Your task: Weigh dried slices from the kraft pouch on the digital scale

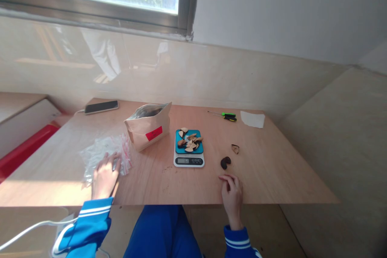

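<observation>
My left hand (105,172) lies with its fingers spread on a heap of clear plastic zip bags (104,149) with red strips. At the table's near side rests my right hand (232,195), its fingers loosely bent and nothing visible in them. Just beyond it lies a dark brown curled piece (225,163), perhaps a dried mushroom, and a smaller pale-and-dark piece (235,149). Between the hands stands a white kitchen scale (177,164) with a blue top; dried mushroom pieces (191,143) are piled on it. Its display is too small to read.
An open brown pouch (148,129) with a red label stands left of the scale. Farther back lie a phone (101,107), two screwdrivers (228,117) with green and black-yellow handles, and a white paper piece (252,119). A white cable (36,225) hangs at lower left.
</observation>
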Demonstrator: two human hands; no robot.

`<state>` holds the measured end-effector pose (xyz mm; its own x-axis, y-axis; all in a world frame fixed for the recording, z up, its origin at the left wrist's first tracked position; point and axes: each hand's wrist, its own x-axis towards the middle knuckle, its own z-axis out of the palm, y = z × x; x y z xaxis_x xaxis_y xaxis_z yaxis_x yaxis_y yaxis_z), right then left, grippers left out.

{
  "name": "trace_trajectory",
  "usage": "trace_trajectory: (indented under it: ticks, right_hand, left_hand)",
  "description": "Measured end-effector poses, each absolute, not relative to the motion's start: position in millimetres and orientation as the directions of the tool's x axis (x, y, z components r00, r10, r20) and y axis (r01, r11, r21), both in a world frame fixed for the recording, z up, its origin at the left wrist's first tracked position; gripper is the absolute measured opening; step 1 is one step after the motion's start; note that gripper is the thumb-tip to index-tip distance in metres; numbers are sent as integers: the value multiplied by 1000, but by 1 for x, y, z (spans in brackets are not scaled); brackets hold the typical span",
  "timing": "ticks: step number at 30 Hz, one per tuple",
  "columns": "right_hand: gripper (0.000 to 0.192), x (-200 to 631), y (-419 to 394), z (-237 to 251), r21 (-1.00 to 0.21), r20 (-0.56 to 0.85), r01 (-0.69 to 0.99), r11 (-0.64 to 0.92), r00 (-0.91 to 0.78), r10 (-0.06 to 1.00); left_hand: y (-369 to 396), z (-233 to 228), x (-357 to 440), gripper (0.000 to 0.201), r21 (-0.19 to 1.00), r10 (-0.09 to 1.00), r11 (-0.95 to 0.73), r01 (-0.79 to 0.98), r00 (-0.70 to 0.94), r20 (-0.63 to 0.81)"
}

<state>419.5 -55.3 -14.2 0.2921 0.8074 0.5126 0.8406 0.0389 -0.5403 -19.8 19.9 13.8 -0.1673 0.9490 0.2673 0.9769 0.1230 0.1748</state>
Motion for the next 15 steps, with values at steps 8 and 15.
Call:
trace_trajectory:
  ticks: [8,15]
  right_hand:
    - [35,385,-37,7,-606,467,773,187,156,870]
    - [39,336,-20,27,-679,384,665,312,-40,922]
  left_hand:
    - [21,16,-18,49,184,945,151,971,-196,260]
    - [19,17,-18,47,162,951,123,979,-163,264]
